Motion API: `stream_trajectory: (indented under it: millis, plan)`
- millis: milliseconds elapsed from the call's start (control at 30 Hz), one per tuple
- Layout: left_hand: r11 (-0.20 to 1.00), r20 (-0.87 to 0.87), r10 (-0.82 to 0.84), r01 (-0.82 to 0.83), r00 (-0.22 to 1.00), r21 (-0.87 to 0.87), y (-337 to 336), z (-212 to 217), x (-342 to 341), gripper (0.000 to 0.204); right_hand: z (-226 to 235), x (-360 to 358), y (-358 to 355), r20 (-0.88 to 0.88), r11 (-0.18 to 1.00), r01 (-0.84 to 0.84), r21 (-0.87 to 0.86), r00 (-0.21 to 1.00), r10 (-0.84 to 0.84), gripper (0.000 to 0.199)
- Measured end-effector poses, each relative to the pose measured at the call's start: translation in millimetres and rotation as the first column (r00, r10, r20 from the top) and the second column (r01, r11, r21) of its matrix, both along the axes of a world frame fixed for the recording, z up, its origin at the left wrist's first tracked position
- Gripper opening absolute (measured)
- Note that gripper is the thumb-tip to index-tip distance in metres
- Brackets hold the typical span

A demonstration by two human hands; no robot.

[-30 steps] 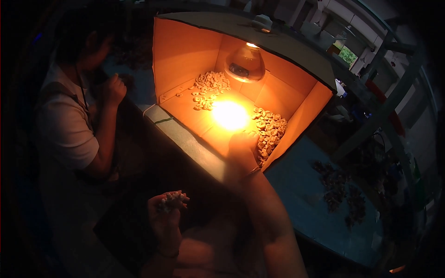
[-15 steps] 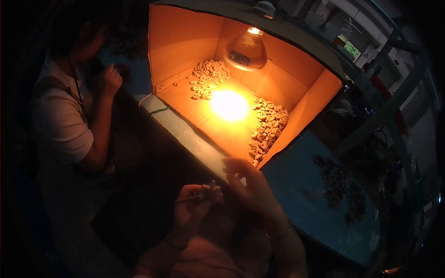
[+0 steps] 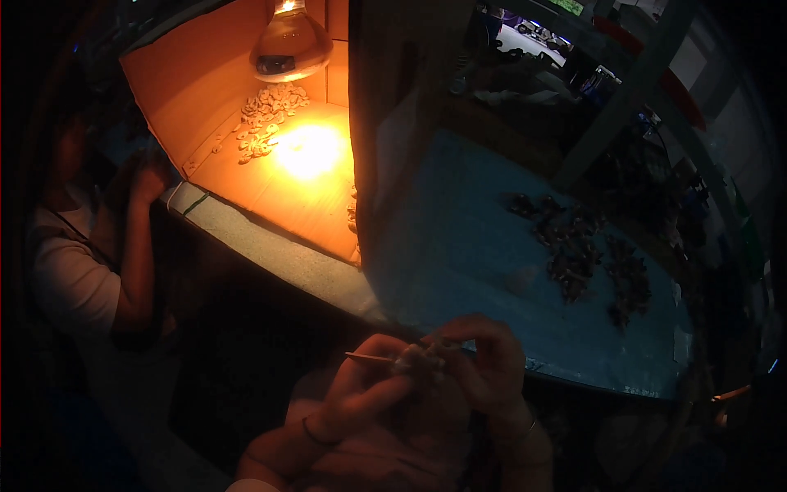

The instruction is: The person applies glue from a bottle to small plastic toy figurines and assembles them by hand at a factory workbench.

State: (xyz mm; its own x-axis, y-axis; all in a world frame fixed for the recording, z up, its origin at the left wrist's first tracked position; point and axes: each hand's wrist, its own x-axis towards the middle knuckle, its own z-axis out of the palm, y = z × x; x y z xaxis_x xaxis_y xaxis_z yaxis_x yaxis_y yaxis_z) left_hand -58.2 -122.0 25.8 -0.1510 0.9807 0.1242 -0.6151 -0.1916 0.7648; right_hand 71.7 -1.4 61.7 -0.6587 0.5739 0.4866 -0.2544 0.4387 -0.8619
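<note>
Pale knobbly piece [image 3: 420, 362] in the head view, low between both hands: left hand [image 3: 367, 389] pinching it beside a thin stick [image 3: 369, 357], right hand [image 3: 493, 367] curled at its edge, finger grip too dim to tell! Heat lamp [image 3: 291, 49] blazes inside the cardboard box [image 3: 197, 86].

L hand & R hand: nr bottom ctr, in front of table edge. L hand [image 3: 373, 385] on L, R hand [image 3: 492, 361] just beside on R; small clump [image 3: 420, 361] btwn them, stick [image 3: 369, 357] poking out L over L hand. Cardboard box [image 3: 188, 82] farther back, L of ctr, on table; lamp bulb [image 3: 291, 49] hangs inside, above box floor. Pile of small pieces [image 3: 275, 107] at back of floor, below bulb; few more by box's R wall. Sheet-covered tabletop [image 3: 459, 246] R of box, w/ 2 heaps on it: bigger heap [image 3: 570, 254] L, smaller heap [image 3: 627, 279] R. Co-worker [image 3: 74, 271] far L, beside box.
</note>
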Motion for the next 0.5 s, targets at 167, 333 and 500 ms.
stream_trajectory:
  millis: [167, 333, 500]
  plan:
    - [0.999, -0.056, -0.032, 0.031, 0.998, -0.019, 10, 0, 19, 0.034, 8, 25, 12, 0.105, 0.972, 0.032, 0.233, 0.993, -0.058, 0.028]
    - [0.993, -0.023, -0.112, 0.111, 0.993, -0.042, 14, -5, 27, 0.037, 2, 39, 17, 0.029, 0.942, 0.104, 0.319, 0.992, -0.120, 0.025]
    - [0.996, -0.074, -0.084, 0.081, 0.994, -0.048, 17, -3, 31, 0.035, 0, 43, 20, -0.031, 0.894, 0.157, 0.420, 0.987, -0.159, 0.024]
